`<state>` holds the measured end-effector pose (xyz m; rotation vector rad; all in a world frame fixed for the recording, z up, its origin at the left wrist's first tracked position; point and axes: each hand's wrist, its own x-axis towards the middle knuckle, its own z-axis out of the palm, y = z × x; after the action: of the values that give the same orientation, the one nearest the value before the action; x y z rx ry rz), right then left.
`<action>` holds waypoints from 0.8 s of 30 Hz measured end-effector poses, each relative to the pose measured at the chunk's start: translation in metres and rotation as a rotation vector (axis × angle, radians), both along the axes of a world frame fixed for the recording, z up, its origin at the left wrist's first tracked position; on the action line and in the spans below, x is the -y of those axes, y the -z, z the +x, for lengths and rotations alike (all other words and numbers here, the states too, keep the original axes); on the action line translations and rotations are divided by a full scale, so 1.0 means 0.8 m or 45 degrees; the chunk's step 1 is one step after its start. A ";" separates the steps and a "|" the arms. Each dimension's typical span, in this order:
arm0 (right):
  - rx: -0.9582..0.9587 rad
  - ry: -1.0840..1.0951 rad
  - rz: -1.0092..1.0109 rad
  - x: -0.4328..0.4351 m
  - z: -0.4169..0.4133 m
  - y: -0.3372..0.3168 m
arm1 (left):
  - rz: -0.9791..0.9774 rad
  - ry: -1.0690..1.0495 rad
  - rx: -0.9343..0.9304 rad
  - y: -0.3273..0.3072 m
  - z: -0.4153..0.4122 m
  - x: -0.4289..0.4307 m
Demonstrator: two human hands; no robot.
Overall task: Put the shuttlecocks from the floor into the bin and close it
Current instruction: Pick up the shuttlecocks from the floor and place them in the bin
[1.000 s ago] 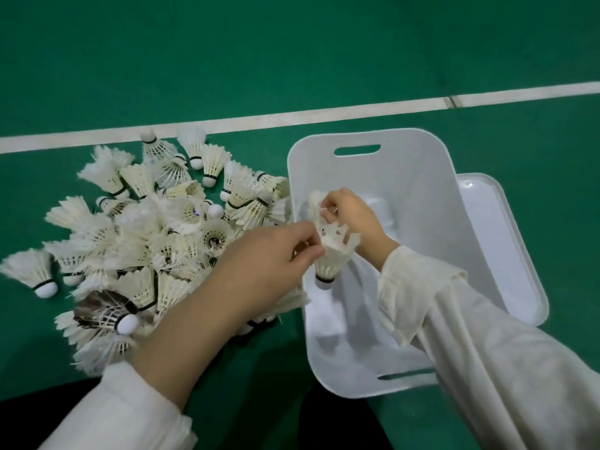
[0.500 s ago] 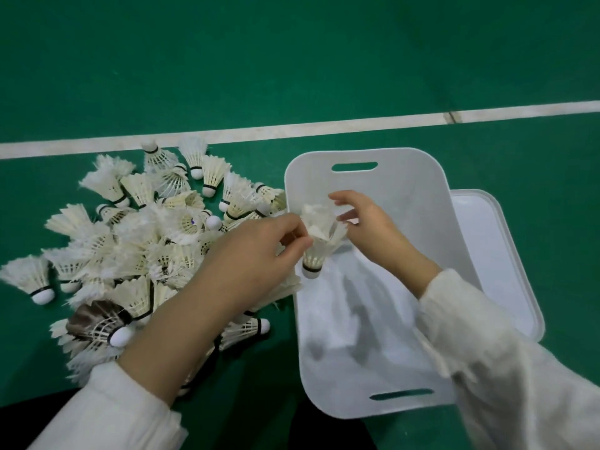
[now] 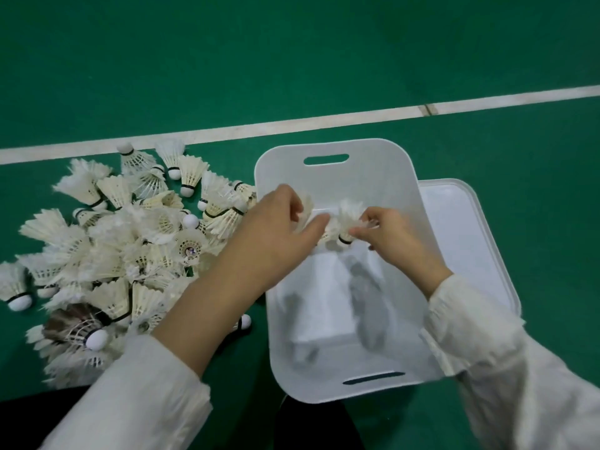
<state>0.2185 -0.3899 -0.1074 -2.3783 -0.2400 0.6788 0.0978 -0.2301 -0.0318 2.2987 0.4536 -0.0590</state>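
Pinching from both sides: fingers [image 3: 363, 224] of right hand [image 3: 394, 241] and left hand [image 3: 276, 232] clamp one white feathered shuttlecock [image 3: 344, 219] above the white plastic bin's [image 3: 282, 319] far end. Still unreleased, a second on, so nothing banked yet; the heap of white shuttlecocks [image 3: 136, 254] waits on the green floor [image 3: 292, 60] by the bin's left wall.

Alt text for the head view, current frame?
The left hand and right hand hold shuttlecocks over an open white bin. A pile of more lies on the green floor left of it, and the lid lies at its right.
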 end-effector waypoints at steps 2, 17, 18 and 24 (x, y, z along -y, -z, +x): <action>0.011 -0.021 -0.039 -0.008 -0.001 0.024 | 0.125 0.153 -0.072 0.018 -0.006 0.004; 0.027 -0.361 0.025 -0.091 -0.017 0.054 | 0.557 0.237 0.256 0.072 -0.018 -0.016; 0.084 -0.328 0.078 -0.086 -0.019 0.040 | 0.540 0.229 0.258 0.071 -0.017 -0.017; -0.111 -0.621 0.184 -0.038 -0.040 -0.039 | 0.399 0.160 0.252 0.058 -0.005 -0.018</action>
<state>0.1867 -0.3597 -0.0758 -2.1569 -0.8193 0.9479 0.0936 -0.2153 -0.0783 2.6064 0.2280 0.1886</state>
